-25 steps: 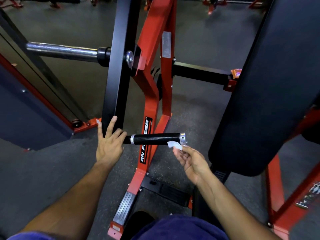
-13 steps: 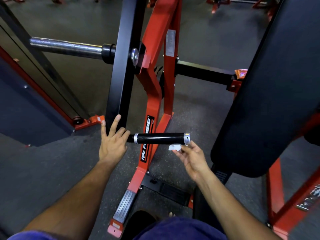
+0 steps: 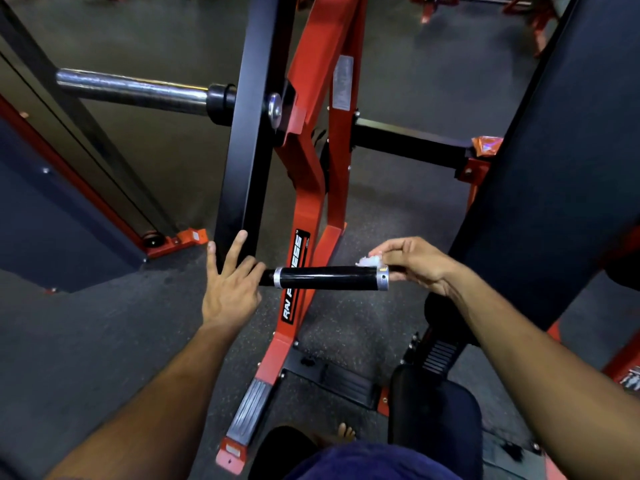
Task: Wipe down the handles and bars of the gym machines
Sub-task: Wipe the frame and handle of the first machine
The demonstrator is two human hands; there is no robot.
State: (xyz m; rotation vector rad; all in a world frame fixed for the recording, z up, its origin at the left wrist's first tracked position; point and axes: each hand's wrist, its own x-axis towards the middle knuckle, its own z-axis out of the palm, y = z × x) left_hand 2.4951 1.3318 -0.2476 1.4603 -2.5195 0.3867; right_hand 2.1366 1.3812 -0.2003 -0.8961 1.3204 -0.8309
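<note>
Left hand (image 3: pixel 231 293) at handle's (image 3: pixel 327 278) inner end, right hand (image 3: pixel 417 263) with wipe (image 3: pixel 370 261) above its outer end.

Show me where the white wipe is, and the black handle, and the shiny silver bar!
white wipe (image 3: pixel 370 261): head view, on the crumpled bit showing at the right hand's fingertips.
black handle (image 3: pixel 329 277): head view, middle of the glossy grip.
shiny silver bar (image 3: pixel 131 90): head view, middle of the chrome sleeve.
</note>
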